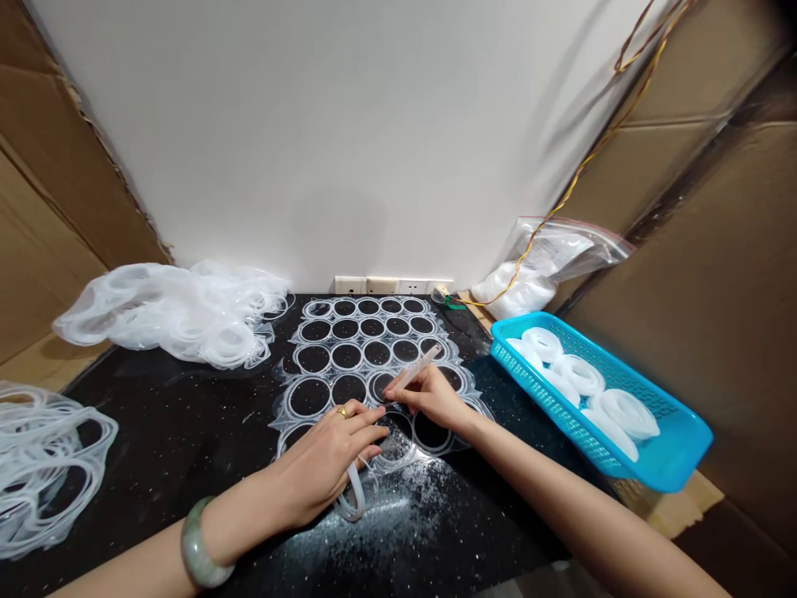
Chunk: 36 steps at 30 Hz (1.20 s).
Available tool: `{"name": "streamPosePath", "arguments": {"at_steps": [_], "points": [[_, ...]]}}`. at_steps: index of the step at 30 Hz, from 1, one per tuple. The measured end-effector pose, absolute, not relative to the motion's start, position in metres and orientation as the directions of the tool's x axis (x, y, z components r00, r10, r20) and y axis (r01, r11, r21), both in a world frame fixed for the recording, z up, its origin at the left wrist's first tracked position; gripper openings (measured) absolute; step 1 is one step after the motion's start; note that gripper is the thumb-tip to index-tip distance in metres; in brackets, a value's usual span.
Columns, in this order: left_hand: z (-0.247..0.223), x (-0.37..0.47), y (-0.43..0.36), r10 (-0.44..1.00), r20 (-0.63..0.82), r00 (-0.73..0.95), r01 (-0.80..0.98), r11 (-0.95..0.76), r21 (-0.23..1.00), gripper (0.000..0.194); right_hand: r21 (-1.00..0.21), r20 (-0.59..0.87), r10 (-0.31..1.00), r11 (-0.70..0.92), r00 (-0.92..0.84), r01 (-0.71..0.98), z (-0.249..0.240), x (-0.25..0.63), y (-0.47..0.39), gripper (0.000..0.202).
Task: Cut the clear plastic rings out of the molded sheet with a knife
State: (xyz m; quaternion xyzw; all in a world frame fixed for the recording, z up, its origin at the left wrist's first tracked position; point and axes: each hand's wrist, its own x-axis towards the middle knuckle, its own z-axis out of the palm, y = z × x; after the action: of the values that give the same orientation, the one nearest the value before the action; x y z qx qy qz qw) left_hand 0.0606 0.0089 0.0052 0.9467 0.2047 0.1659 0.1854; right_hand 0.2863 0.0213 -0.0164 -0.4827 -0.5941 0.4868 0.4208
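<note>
A translucent, rubbery-looking sheet of joined rings (363,371) lies flat on the black tabletop. My right hand (436,403) pinches a slim, whitish pen-shaped tool (418,370), its lower end at a ring near the sheet's middle; its tip is hidden by my fingers. Beside it my left hand (339,448) rests on the near part of the sheet, fingers extended toward the tool. A loose translucent ring (357,486) hangs curled out from under those fingers, caught in the hand. White powder (429,486) is scattered at the sheet's near edge.
On the right, a blue plastic basket (678,440) holds several white ring bundles. Behind it sits a clear zip bag (541,257) of white material. Translucent ring sheets are piled at left (168,311) and near left (50,465). Sockets (383,286) and a yellow-brown wire (576,178) are at the wall.
</note>
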Motion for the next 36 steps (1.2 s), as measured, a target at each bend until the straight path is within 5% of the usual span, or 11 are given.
{"name": "streamPosePath", "arguments": {"at_steps": [10, 19, 29, 36], "points": [[0.003, 0.063, 0.008, 0.471, 0.229, 0.852, 0.349, -0.836, 0.423, 0.031, -0.976, 0.046, 0.984, 0.081, -0.171, 0.204, -0.017, 0.285, 0.02, 0.03], [0.001, 0.064, 0.007, 0.455, 0.223, 0.862, 0.351, -0.853, 0.385, 0.031, -0.734, 0.345, 0.897, 0.441, -0.275, 0.516, -0.005, 0.28, 0.004, 0.013], [-0.014, 0.064, 0.005, 0.454, 0.285, 0.844, 0.352, -0.87, 0.344, 0.034, -0.897, 0.132, 0.973, 0.198, -0.188, 0.395, -0.01, 0.279, 0.013, 0.018], [-0.003, 0.067, 0.006, 0.452, 0.287, 0.844, 0.325, -0.859, 0.397, 0.03, -0.559, 0.379, 0.856, 0.515, -0.352, 0.65, -0.007, 0.277, 0.0, 0.021]]}}
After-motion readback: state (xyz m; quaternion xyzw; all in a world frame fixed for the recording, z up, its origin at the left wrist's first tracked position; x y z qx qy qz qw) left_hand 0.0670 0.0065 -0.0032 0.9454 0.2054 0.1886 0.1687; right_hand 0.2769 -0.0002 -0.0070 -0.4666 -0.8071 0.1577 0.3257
